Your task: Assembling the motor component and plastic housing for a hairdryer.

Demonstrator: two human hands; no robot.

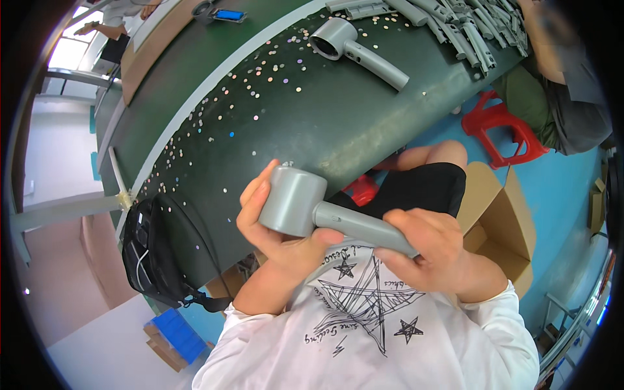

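A grey hair dryer housing [296, 200] is held between my hands above my lap, near the table's front edge. My left hand [279, 240] wraps round its wide barrel, fingers on the far side and thumb near where the handle joins. With my right hand [429, 247] I grip the end of its handle, which points to the right and slightly toward me. Another grey hair dryer housing [335, 40] lies on the table further off, its round opening facing left and its handle running to the right.
The dark green table [286, 130] carries many small scattered discs. Grey handle parts [461, 32] are piled at the far right, near another person. A black backpack [146, 253] sits at the left. An open cardboard box [500, 227] and a red stool [500, 130] stand to the right.
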